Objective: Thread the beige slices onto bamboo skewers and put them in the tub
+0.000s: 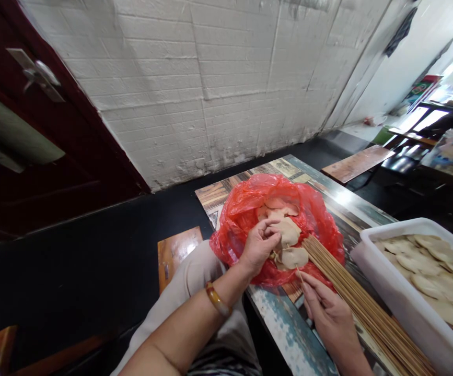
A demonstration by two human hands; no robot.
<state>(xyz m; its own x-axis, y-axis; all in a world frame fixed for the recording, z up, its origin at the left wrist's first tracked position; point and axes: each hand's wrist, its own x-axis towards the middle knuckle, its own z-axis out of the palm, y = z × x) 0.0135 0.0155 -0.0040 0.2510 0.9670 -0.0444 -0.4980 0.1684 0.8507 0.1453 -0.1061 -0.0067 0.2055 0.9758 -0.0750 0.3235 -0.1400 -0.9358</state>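
Note:
My right hand (324, 308) pinches a thin wooden skewer (300, 274) near its lower end. A pale, flat, round slice (294, 258) is threaded on that skewer; its exact kind I cannot tell. My left hand (260, 244) is closed, with thumb and fingertips at the edge of another pale slice (287, 230), just beyond the threaded one. Both hands are over an open red plastic bag (236, 214), where more slices (279, 206) lie. Beside my right hand, a thick bundle of wooden skewers (351, 287) rests across the bag's edge and the table.
A white plastic tub (386, 282) holding several pale slices stands on the patterned table (277, 313) at right. A wooden stool (179, 250) is left of my knee. Farther off are a bench (357, 163), a white wall (210, 78) and a dark red door (81, 151).

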